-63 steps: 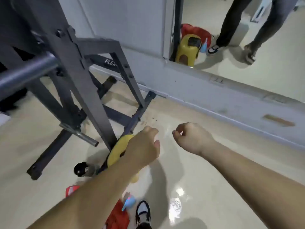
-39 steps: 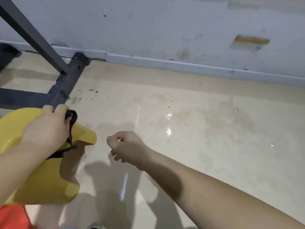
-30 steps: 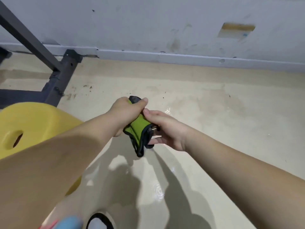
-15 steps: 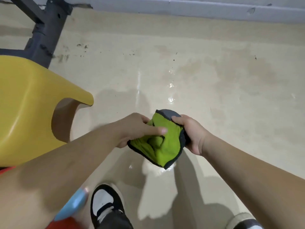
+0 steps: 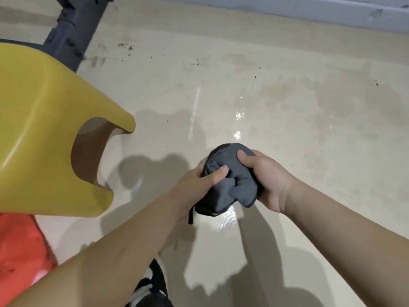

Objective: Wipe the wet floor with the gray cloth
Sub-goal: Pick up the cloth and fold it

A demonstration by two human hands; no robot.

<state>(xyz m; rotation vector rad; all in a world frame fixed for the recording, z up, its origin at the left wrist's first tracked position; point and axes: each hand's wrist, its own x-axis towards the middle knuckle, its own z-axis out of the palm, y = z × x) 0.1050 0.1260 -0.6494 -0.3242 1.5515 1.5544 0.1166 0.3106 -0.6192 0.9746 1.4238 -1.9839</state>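
Observation:
The gray cloth [image 5: 230, 182] is bunched up between both hands above the floor, gray side showing, with a sliver of green at its lower edge. My left hand [image 5: 194, 185] grips its left side, thumb pressed into the folds. My right hand [image 5: 265, 176] grips its right side, thumb on top. The beige floor [image 5: 287, 111] beyond and beneath the cloth shines with wet patches and darker damp stains.
A yellow plastic stool [image 5: 44, 129] stands close on the left, with something orange-red [image 5: 20, 251] below it. A dark metal frame leg [image 5: 77, 27] lies at the top left. The wall's baseboard [image 5: 309, 12] runs along the top. My shoe [image 5: 152, 289] shows at the bottom.
My left hand took the cloth off the yellow stool and brought it to my right hand. Both hands turned it over, so the gray side now shows instead of the green. The view tilted down.

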